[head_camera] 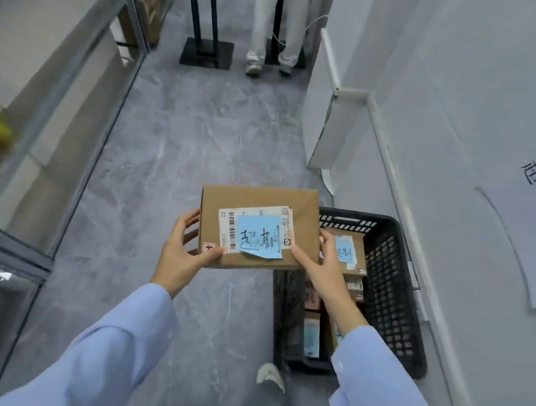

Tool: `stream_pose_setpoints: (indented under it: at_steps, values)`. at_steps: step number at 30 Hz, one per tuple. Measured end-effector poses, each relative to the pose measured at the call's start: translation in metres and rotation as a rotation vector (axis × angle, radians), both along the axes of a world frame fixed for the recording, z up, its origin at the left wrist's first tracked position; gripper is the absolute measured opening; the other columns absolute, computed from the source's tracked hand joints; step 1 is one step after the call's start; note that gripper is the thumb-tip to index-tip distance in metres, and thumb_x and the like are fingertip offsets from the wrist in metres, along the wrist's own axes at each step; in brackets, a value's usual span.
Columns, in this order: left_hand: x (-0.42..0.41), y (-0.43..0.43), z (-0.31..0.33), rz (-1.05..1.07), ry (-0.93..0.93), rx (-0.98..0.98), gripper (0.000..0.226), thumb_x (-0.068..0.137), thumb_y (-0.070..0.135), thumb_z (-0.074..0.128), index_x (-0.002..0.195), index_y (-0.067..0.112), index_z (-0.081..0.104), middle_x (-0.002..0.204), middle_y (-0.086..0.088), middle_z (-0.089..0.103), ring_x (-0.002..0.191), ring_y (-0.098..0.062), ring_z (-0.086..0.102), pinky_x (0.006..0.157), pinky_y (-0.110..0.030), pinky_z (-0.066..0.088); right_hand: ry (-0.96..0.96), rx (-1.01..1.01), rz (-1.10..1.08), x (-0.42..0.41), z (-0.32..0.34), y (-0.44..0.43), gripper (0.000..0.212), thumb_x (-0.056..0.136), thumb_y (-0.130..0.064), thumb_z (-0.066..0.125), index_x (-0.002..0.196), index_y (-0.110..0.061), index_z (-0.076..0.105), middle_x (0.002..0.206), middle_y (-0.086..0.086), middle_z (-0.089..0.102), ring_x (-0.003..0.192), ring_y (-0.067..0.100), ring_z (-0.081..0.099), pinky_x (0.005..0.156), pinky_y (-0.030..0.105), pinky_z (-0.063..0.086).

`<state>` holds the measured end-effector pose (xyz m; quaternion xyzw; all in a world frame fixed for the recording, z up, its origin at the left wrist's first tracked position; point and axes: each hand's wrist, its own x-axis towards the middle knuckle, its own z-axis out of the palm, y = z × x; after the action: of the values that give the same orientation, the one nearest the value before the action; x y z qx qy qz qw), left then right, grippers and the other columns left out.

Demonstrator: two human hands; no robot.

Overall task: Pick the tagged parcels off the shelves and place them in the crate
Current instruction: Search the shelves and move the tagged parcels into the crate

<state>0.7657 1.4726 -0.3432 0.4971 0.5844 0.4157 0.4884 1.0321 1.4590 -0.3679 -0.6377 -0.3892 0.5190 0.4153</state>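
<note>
Over grey floor [180,156], both hands hold a blue-tagged brown parcel [260,201].

Both arms reach forward in loose pale-blue sleeves, bare from the wrists. The left hand [183,253] is cupped around the near-left corner of a flat brown cardboard parcel [260,201], thumb on top and fingers [189,223] curled along its side. The right hand [320,270] clasps the right edge, thumb across the top; its fingers seem tucked underneath.
</note>
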Motion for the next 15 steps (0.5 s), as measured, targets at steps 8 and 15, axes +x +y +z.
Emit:
stream_pose_setpoints:
  at_steps: [8, 15]
  values:
    - [0.144, 0.011, -0.052, -0.12, 0.041, -0.143, 0.074, 0.077, 0.011, 0.081, 0.133, 0.034, 0.039, 0.125, 0.022, 0.05, 0.119, -0.011, 0.051, 0.078, -0.016, 0.051, -0.014, -0.133, -0.083, 0.149, -0.047, -0.013, 0.069, 0.077, -0.041, 0.08, 0.131, -0.039, 0.038, 0.133, -0.004, 0.054, 0.115, 0.011, 0.057, 0.096, 0.036, 0.053]
    - [0.212, 0.002, -0.107, -0.282, 0.151, -0.275, 0.072, 0.077, 0.019, 0.083, 0.137, 0.026, 0.044, 0.132, 0.011, 0.054, 0.122, -0.016, 0.054, 0.098, -0.045, 0.051, 0.047, -0.276, -0.189, 0.231, -0.099, -0.051, 0.09, 0.054, -0.058, 0.086, 0.131, -0.037, 0.043, 0.138, 0.0, 0.055, 0.118, 0.016, 0.058, 0.098, 0.047, 0.053]
